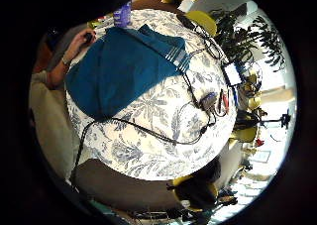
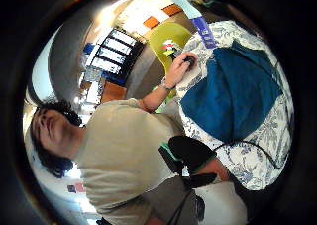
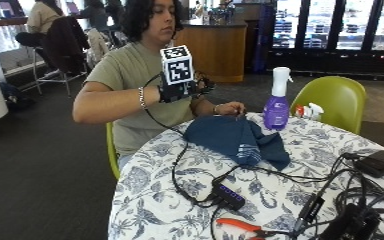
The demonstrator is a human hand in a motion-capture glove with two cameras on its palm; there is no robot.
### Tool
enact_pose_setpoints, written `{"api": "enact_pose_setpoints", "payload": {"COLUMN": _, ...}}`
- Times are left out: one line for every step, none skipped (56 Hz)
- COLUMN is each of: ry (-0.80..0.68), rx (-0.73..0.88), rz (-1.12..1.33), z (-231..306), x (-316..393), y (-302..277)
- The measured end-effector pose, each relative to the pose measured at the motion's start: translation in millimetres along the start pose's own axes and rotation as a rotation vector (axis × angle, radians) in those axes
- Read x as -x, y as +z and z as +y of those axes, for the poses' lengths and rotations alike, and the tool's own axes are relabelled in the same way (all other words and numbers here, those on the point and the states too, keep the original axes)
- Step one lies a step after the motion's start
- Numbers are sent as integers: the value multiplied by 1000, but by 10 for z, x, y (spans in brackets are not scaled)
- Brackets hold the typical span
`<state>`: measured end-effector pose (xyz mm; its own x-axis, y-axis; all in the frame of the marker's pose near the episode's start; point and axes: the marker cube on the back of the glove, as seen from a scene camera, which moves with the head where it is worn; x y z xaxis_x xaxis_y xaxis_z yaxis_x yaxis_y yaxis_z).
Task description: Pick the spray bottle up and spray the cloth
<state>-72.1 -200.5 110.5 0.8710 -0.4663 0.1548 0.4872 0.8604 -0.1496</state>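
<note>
A purple spray bottle (image 3: 276, 102) with a white trigger top stands upright at the far edge of the round floral table (image 3: 159, 200). It also shows as the bottle (image 1: 122, 14) and the bottle (image 2: 200, 24) beside the cloth. A dark blue cloth (image 3: 235, 137) with a striped end lies crumpled in front of it; the same cloth (image 1: 124, 66) spreads wide below my palm, as does the cloth (image 2: 233, 96). My gloved right hand (image 3: 197, 87) hangs in the air above the table's near edge, left of the cloth, holding nothing. The bare left hand (image 3: 228, 107) rests at the cloth's far edge.
Black cables run over the table to a small black hub (image 3: 228, 195). Orange-handled pliers (image 3: 242, 226) lie near the front edge. A black device (image 3: 378, 162) sits at the right. A green chair (image 3: 332, 97) stands behind the bottle.
</note>
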Motion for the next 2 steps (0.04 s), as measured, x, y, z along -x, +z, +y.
{"api": "enact_pose_setpoints", "payload": {"ry": -1, "rx": -1, "rz": -3, "z": 5, "x": 5, "y": 2}}
{"api": "enact_pose_setpoints", "payload": {"ry": -2, "rx": -2, "rz": -5, "z": 8, "x": 8, "y": 3}}
